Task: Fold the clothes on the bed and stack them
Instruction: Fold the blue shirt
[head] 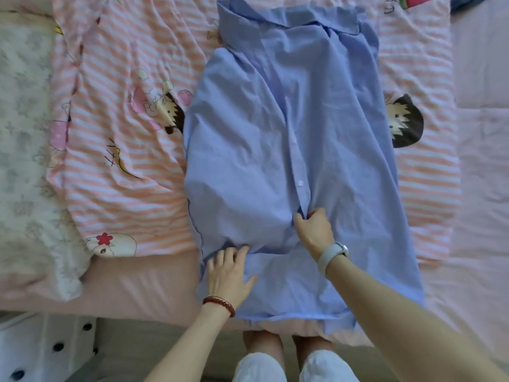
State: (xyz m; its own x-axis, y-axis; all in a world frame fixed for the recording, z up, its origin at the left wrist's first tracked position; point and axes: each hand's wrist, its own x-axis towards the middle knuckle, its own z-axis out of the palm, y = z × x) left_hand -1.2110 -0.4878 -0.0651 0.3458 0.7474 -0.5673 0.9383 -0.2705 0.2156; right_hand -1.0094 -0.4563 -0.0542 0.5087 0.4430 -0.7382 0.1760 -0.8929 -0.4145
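A light blue button-up shirt (289, 133) lies front up along the bed, collar at the far end, hem at the near edge, both sides folded in over the middle. My left hand (230, 274) rests flat with spread fingers on the shirt's lower left part. My right hand (314, 230), with a pale watch on the wrist, pinches the button placket near the lower middle of the shirt.
A pink-and-white striped cartoon quilt (124, 150) lies under the shirt. A white floral blanket (24, 161) covers the left side. The plain pink sheet (143, 285) shows along the near edge. A dark blue garment (465, 2) peeks in at the top right corner.
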